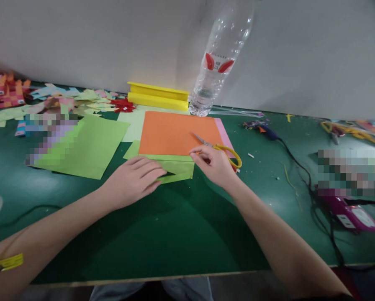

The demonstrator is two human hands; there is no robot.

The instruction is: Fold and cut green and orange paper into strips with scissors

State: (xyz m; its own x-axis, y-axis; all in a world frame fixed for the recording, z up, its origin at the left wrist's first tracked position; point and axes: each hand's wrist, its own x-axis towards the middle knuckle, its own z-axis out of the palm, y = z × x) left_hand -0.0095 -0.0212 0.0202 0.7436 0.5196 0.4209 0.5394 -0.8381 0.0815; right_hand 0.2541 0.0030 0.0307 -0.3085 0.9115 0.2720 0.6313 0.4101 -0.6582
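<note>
My left hand [137,179] rests on a light green sheet of paper [179,170], fingers lying over it and thumb a little apart. At the right end of that sheet, beside the corner of an orange sheet [171,133], my right hand [214,165] has thumb and forefinger pinched at the paper edge. The fingertips partly hide what they grip; it appears to be the green paper. Scissors [228,151] with yellow handles lie on the orange sheet just behind my right hand, blades pointing left. Pink paper [224,133] shows under the orange sheet.
Another green sheet [96,146] lies left. Behind stand a folded yellow piece [157,98] and a clear bottle [219,62] by the wall. Paper scraps [90,98] heap at back left. On the right are a cabled blue tool [269,131] and a purple device [347,213].
</note>
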